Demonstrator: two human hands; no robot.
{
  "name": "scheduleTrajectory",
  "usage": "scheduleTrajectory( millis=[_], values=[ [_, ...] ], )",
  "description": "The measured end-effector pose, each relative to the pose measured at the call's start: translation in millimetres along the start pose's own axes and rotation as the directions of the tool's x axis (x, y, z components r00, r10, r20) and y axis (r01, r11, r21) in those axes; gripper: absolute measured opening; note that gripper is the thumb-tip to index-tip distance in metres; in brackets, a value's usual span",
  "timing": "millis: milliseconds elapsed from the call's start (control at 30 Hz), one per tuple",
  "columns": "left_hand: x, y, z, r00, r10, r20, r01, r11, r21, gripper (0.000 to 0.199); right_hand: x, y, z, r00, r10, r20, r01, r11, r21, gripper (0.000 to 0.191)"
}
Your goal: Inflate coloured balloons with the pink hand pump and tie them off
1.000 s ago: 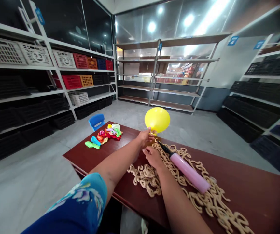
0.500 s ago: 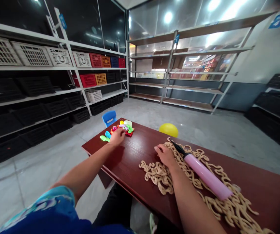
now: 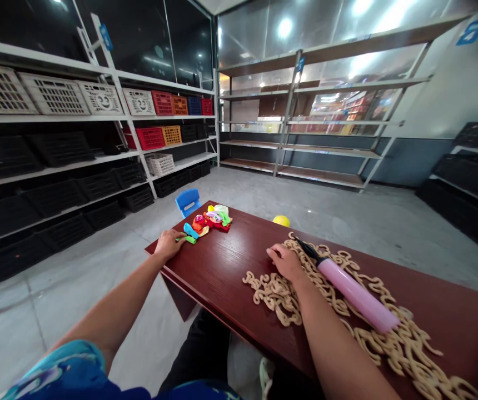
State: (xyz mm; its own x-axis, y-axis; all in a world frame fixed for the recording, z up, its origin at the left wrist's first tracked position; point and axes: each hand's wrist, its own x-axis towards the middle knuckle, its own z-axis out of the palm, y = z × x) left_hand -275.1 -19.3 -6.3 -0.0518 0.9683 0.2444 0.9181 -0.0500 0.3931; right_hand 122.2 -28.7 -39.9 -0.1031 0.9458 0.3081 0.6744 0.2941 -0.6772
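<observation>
Green limp rubber balloon (image 3: 190, 240), left end of the glossy red-brown wooden bench (image 3: 239, 244): the fingers of the left hand (image 3: 169, 244) touch its left end; whether they pinch it cannot be told, as they cover that part. It should handle as light, soft and stretchy, best held at the neck, which is not distinguishable. Beyond the far-left corner, a blue plastic chair (image 3: 187, 196), lower part hidden. Right of the balloon, a multicoloured heap of limp balloons (image 3: 213, 218), too overlapped to count. Further right, a yellow rounded form (image 3: 281, 221), probably an inflated balloon, largely hidden behind the far edge. The right hand (image 3: 285, 261) is loosely curled, palm unseen, beside beige curling strands (image 3: 278, 289) of uncertain material. On these, at right, a pink cylindrical pump (image 3: 359, 294) with a black nozzle (image 3: 305, 248).
</observation>
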Motion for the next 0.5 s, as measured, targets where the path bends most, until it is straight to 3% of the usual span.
scheduleTrajectory(
  millis=[133,267,367,500],
  values=[
    [1,16,-1.8,0.992,0.109,-0.059,-0.107,0.993,0.041,0.025,-1,-2,0,1.000,-0.008,-0.030,0.010,0.999,0.047,0.026],
    [3,66,0.0,0.951,0.298,-0.079,-0.304,0.949,-0.081,0.024,-2,-10,-2,0.997,-0.052,-0.064,0.059,0.991,0.119,0.026],
    [4,113,12.9,0.893,0.446,0.049,-0.417,0.865,-0.281,0.023,-5,-19,-4,0.995,-0.088,-0.055,0.100,0.957,0.272,0.026],
    [4,164,40.9,0.849,0.478,0.225,-0.327,0.810,-0.487,0.028,-9,-27,-5,0.998,-0.053,0.045,0.019,0.833,0.552,0.033]
  ],
)
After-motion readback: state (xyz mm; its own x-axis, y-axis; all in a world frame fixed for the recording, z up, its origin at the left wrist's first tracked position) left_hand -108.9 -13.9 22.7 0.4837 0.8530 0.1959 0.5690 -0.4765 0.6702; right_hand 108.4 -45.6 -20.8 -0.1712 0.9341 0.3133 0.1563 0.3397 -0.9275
